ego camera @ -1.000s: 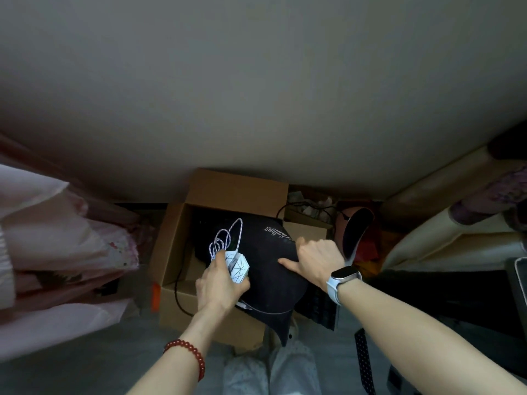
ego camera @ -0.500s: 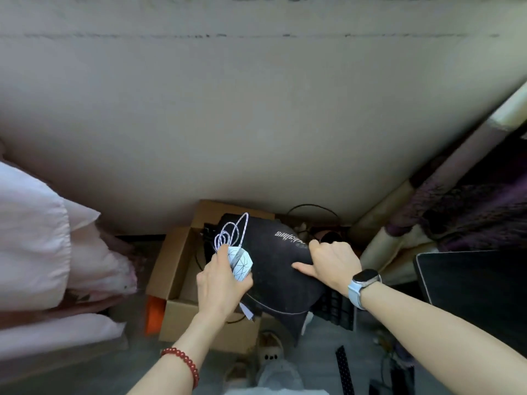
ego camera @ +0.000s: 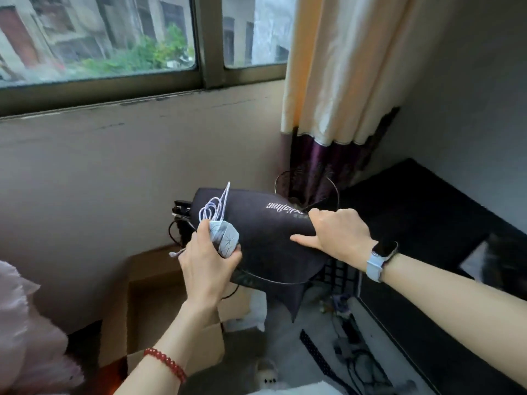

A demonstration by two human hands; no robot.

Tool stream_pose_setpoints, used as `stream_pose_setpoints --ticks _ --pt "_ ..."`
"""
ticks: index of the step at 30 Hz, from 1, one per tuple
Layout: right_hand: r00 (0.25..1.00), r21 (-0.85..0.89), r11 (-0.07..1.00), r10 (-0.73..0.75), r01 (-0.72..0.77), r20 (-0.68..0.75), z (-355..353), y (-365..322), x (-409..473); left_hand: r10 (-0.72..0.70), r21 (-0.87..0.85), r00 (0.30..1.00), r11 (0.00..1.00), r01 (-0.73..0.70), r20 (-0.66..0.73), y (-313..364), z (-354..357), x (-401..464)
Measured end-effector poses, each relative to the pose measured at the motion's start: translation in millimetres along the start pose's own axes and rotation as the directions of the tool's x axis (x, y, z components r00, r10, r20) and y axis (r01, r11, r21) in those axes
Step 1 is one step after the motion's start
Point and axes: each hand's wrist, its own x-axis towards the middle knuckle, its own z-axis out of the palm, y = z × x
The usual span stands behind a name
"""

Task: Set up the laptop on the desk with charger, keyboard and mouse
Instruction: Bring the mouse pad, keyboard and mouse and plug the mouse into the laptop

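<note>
Mouse [ego camera: 225, 238] with coiled cable, gripped by left hand [ego camera: 206, 267]; right hand [ego camera: 339, 233] grips black mouse pad [ego camera: 271, 240]. Nothing yet on counter [ego camera: 422, 212].

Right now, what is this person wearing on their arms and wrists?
Both forearms are bare, with no sleeves in view. The left hand has a bracelet of round red beads on its wrist. The right hand has a smartwatch on its wrist, with a dark rectangular face and a pale blue-grey strap. No rings or gloves show.
</note>
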Motion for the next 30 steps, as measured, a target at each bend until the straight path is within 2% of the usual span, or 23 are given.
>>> stream_pose_setpoints --ticks 4,9,12,17,21,24,30 --pt "0.979 0.017 0.978 0.206 -0.206 -0.003 -32.7 42.3 -62.5 0.140 -0.049 0.990 0.989 -0.139 0.029 58.4 8.6 -10.2" --pt "0.905 -0.060 0.904 0.425 -0.423 0.020 -53.3 88.9 -157.2 0.266 -0.150 0.948 0.959 -0.242 0.172 122.9 41.3 -48.4" --pt "0.857 -0.122 0.855 0.513 -0.505 0.048 -57.3 107.9 -212.0 0.338 -0.199 0.908 0.935 -0.294 0.246 154.2 64.7 -76.3" --pt "0.736 -0.154 0.739 0.671 -0.655 0.092 -61.9 132.0 -311.6 0.464 -0.267 0.806 0.883 -0.387 0.367 207.6 106.3 -134.2" --pt "0.656 -0.175 0.674 0.739 -0.718 0.154 -56.3 154.5 -373.5 0.501 -0.282 0.743 0.865 -0.414 0.444 244.3 142.1 -179.9" --pt "0.628 -0.174 0.660 0.751 -0.731 0.207 -44.6 169.8 -401.5 0.502 -0.272 0.711 0.865 -0.422 0.492 258.3 161.6 -201.7" --pt "0.595 -0.090 0.646 0.741 -0.758 0.310 3.8 223.8 -459.8 0.453 -0.166 0.697 0.882 -0.442 0.556 292.6 226.4 -244.9"
